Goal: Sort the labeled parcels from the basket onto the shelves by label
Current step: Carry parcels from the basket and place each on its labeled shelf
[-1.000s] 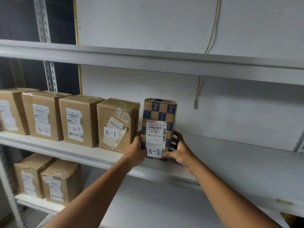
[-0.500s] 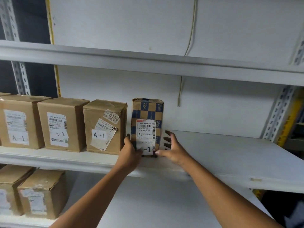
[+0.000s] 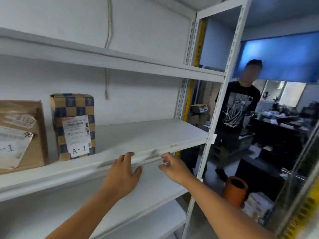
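White metal shelving fills the left and middle of the view, its middle board running from near left to far right. Nearest, both forearms reach up from the bottom edge. The left hand hovers at the front lip of the middle board with fingers loosely spread, holding nothing. The right hand hangs just beside it, to the right, fingers half curled and apart, also empty. Half a second ago both hands flanked the checkered parcel; now they have drawn back to the right and off it, and the view has swung right so that the shelf's end and the room beyond show.

Farther in, the checkered parcel stands upright on the middle board, its A-1 label facing out, well left of the hands. Just left of it stands a brown box with a peeling label, cut by the left frame edge; a thin gap lies between the two. To the right of the checkered parcel the board is bare as far as the perforated upright at its near right corner.

Beyond that upright, an orange cylinder sits low near the floor. Farther off a person in a black printed shirt stands in the open floor, with cluttered dark desks behind to the right.
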